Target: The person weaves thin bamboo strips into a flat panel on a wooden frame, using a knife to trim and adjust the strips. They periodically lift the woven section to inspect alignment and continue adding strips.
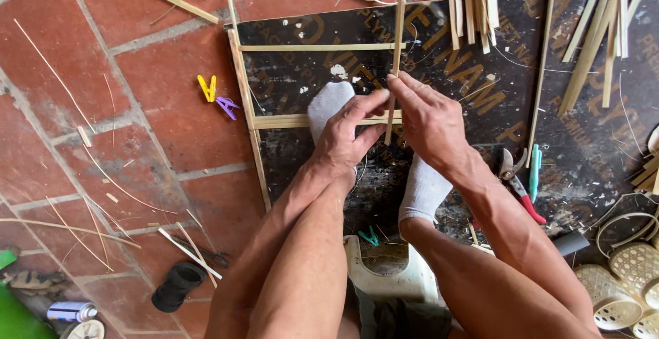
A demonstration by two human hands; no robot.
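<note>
The upright bamboo strip (397,51) looks light, thin and springy, likely to split or splinter along its edges, so it is best pinched low, near the joint. It is pale yellow and flat, standing across the horizontal slat (288,121) of a frame on the dark board (480,99). The left hand (347,133) and right hand (429,119) pinch it, seemingly closed.

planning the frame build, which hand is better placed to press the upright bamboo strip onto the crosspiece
Left, probably: the left hand has its fingers at the crossing of upright strip and crosspiece; the right hand grips higher.
</note>
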